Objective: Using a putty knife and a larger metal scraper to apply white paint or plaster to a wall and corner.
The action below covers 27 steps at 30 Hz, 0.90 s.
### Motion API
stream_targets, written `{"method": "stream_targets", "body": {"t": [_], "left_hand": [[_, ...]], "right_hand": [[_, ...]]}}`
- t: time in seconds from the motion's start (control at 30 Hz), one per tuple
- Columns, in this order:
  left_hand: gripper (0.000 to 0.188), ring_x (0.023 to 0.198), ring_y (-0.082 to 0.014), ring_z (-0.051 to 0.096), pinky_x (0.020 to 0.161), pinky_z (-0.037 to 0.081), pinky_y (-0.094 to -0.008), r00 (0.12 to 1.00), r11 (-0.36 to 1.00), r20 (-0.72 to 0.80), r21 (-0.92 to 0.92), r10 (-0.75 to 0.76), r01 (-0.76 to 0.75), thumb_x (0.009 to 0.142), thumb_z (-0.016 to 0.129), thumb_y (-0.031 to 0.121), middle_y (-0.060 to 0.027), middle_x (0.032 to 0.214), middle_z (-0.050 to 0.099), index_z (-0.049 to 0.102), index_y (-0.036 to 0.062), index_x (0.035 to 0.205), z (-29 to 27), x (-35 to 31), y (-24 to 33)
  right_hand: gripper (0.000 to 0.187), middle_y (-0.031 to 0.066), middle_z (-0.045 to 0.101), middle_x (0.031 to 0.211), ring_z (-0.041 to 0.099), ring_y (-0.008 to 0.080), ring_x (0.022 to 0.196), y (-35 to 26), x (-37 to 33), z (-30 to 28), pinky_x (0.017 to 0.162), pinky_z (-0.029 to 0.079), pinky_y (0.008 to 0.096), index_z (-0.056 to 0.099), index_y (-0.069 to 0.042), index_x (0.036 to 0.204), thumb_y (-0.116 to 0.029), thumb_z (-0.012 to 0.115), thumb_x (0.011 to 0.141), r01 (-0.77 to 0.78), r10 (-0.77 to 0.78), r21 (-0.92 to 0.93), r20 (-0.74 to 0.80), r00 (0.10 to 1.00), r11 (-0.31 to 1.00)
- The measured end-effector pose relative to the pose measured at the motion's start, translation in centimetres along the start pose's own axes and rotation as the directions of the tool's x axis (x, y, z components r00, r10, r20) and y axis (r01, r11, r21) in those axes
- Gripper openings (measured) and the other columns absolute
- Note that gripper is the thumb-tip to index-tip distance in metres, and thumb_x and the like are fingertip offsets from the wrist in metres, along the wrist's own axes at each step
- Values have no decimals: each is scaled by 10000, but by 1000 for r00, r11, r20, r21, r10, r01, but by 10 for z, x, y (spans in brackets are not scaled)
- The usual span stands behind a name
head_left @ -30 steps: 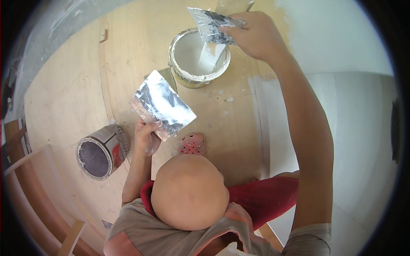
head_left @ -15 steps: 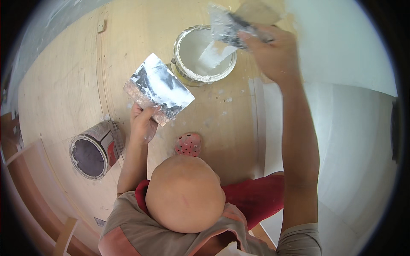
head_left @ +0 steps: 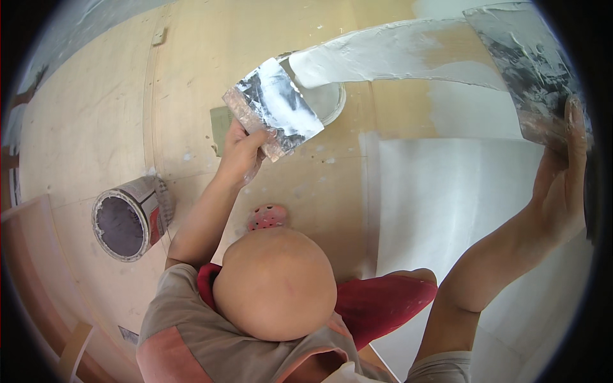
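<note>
My left hand (head_left: 242, 153) is closed on the handle edge of a wide putty scraper (head_left: 281, 102), whose metal blade is smeared with white paste. The scraper partly hides a bucket (head_left: 340, 105) of pale paste behind it. At the upper right my right hand (head_left: 565, 153) grips another wide scraper (head_left: 517, 57), its dark blade streaked with white and its fingers laid along the back. Between that blade and the bucket runs a long strip thick with white paste (head_left: 370, 54), bare wood colour showing partway. What carries the strip I cannot tell.
A second bucket (head_left: 153, 207), grey inside, lies to the left with its mouth toward me. A pink clog (head_left: 267, 217) is on the wooden floor (head_left: 96, 127) ahead of my head. A smooth white surface (head_left: 434, 198) takes up the right side. A greenish piece (head_left: 219, 121) lies beside my left hand.
My right hand has swung from above the bucket out to the right with its scraper. My left hand has shifted up and right, and its scraper covers more of the bucket.
</note>
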<state>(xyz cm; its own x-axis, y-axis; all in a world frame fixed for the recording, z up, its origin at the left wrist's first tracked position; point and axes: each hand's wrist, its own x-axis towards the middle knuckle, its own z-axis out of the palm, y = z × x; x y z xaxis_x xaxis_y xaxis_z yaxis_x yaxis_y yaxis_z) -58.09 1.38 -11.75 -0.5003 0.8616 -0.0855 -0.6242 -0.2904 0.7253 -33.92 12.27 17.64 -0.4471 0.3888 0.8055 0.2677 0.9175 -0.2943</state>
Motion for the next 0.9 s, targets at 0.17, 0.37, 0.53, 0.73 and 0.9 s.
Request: {"method": "stream_targets", "body": {"t": [0.17, 0.37, 0.53, 0.73, 0.9], "left_hand": [[416, 861, -169, 570, 697, 501, -307, 999, 992, 45, -127, -11, 16, 736, 475, -52, -86, 986, 543, 384, 26, 1134, 11, 2, -1], [446, 906, -185, 557, 730, 499, -324, 1000, 996, -10, -88, 11, -11, 738, 459, -63, -103, 1036, 517, 348, 25, 1161, 7, 4, -8], [500, 944, -206, 543, 765, 485, -323, 991, 992, -52, 15, 122, -121, 736, 444, -71, -122, 1096, 474, 282, 38, 1196, 22, 10, -15], [470, 939, -208, 539, 765, 488, -344, 1000, 998, 2, -52, 27, -27, 717, 443, -93, -116, 1056, 497, 335, 20, 1161, 4, 10, -10], [416, 854, -186, 567, 694, 478, -307, 999, 999, -7, 6, 36, -36, 731, 493, -66, -94, 999, 538, 387, 20, 1123, 8, 9, -13]], "right_hand": [[104, 143, 640, 795, 622, 126, 711, -39, -15, 47, 643, 494, 186, 635, 84, 817, 5, 591, 766, -365, 279, -147, -411, 868, 919], [105, 146, 642, 778, 625, 125, 686, -50, -29, 84, 600, 486, 169, 635, 81, 819, 4, 597, 758, -451, 308, -190, -503, 807, 872], [136, 174, 633, 829, 629, 180, 730, -36, -37, 72, 644, 506, 230, 609, 99, 874, 55, 575, 749, -229, 260, 140, -267, 928, 963], [208, 124, 630, 823, 585, 145, 690, -23, -48, 121, 600, 461, 209, 600, 78, 918, -11, 629, 733, -40, 32, 56, 134, 991, 998], [177, 109, 621, 763, 582, 148, 625, 28, -53, 151, 537, 449, 260, 641, -14, 865, -146, 622, 748, -471, 473, -54, 182, 862, 880]]}}
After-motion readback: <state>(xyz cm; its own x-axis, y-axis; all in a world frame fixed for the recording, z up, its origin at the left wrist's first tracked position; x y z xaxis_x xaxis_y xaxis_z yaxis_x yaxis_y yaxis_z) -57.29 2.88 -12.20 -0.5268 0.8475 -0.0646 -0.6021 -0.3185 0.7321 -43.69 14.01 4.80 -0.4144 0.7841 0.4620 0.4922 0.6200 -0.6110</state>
